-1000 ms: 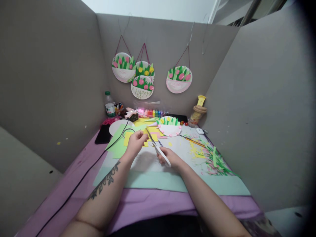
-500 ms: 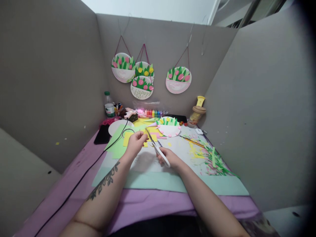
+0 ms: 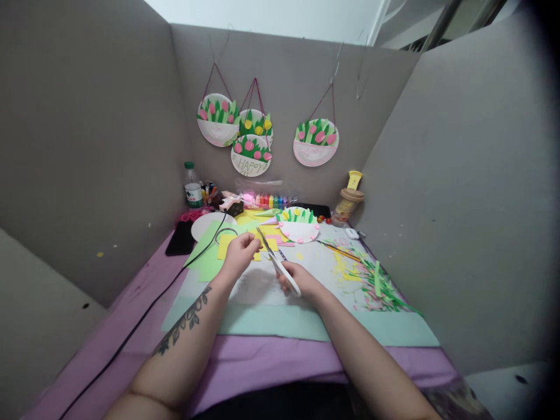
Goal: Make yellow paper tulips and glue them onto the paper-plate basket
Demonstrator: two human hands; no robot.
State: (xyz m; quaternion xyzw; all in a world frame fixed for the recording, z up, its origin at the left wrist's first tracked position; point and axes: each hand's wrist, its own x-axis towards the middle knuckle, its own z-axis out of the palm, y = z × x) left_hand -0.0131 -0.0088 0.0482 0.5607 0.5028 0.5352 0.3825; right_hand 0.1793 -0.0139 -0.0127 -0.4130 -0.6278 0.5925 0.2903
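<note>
**Scissors meet yellow paper at mid-table**

Nearest the camera, two bare forearms run out over the purple tablecloth (image 3: 262,364) and the pale green paper sheet (image 3: 280,324) laid across it. The person's right hand (image 3: 301,281) is wrapped around the white handles of the slim metal-bladed scissors (image 3: 275,261), blades angled up and to the left. The left hand (image 3: 240,255) is curled shut, pinching a small scrap of yellow paper (image 3: 256,252) right at the blade tips; how much of the scrap lies inside the fist cannot be told.

That scrap looks thin, light and floppy, easily creased or torn, so a firm pinch close to the cut line should keep it steady. The scissors are rigid and are best held by the looped handles, well clear of the edges.

Just beyond lie a flat yellow paper sheet (image 3: 227,245) and a decorated paper plate with green grass and pink dots (image 3: 298,226). To the right sits a heap of green and pink paper trimmings (image 3: 378,287). A black cable (image 3: 144,315) trails off left. Far back stand a green-capped plastic bottle (image 3: 193,188) and a row of coloured paint pots (image 3: 269,200), with four hanging paper-plate flower baskets (image 3: 315,143) on the grey partition wall.
</note>
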